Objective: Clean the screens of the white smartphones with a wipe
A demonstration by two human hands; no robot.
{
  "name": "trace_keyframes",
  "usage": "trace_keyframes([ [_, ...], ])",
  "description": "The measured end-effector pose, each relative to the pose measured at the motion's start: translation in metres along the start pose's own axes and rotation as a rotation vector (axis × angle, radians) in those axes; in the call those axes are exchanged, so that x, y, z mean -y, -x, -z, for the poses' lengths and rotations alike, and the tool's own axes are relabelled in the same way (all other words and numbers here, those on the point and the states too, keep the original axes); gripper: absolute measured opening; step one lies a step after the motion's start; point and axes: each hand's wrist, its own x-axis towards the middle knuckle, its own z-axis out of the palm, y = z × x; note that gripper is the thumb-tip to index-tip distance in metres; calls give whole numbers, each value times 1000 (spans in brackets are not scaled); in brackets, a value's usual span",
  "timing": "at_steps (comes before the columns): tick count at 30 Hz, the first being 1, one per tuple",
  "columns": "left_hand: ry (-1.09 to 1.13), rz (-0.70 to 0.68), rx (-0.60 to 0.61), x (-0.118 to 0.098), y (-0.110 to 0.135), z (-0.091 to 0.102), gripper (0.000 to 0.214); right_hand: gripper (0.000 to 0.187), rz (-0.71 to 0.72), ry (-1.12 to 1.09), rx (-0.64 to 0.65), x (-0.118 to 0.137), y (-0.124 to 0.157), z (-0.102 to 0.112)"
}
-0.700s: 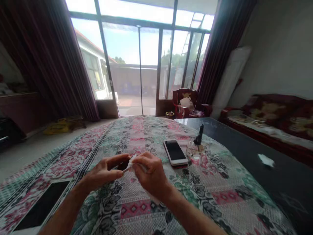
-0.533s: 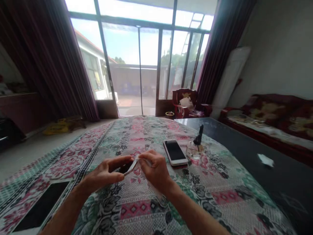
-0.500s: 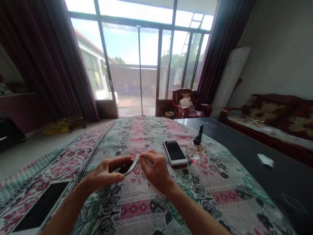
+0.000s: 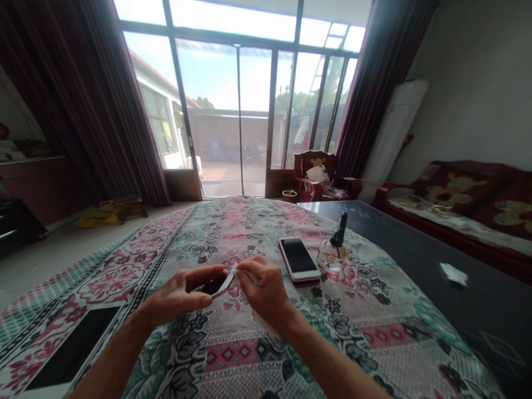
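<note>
My left hand [image 4: 178, 296] and my right hand [image 4: 266, 291] meet above a patterned floral cloth [image 4: 249, 338] spread over the table. Both pinch a small pale thing [image 4: 228, 281], thin and partly see-through, held between the fingertips. A dark item shows under the left fingers, mostly hidden. A white phone [image 4: 299, 259] with a dark screen lies just right of my right hand. Beside it stands a small clear bottle [image 4: 333, 249] with a black top.
A dark tablet [image 4: 70, 349] lies on the cloth at the near left. The bare dark glass table [image 4: 419, 260] to the right carries a scrap of white paper [image 4: 454, 273]. A red sofa [image 4: 465, 205] lines the right wall; a red chair [image 4: 313, 174] stands by the glass doors.
My right hand has turned and lifted slightly, drawing the pale thing up between the two hands. The view has shifted a little. Nothing on the table has moved.
</note>
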Motion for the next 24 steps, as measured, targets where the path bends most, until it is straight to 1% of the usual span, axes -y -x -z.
trace_keyframes([
  [3,-2,9,2,-1,-1,-1,59,14,11,16,5,-2,0,1],
  [8,-18,3,-56,2,2,5,59,16,121,-49,27,19,5,-4],
  [11,-20,0,-78,2,2,5,58,15,141,-81,23,22,6,-6],
  [14,8,1,-42,-1,2,2,58,14,102,-49,-6,11,5,-5],
  [17,47,14,31,-3,2,-1,60,13,12,55,-27,-6,1,0],
  [19,66,19,49,-2,3,-1,61,14,-46,108,-44,-13,-2,4],
  [21,91,17,49,-1,4,0,60,14,-77,122,-64,-16,-4,8],
  [24,118,5,56,0,5,2,60,14,-47,92,-69,-11,-5,9],
])
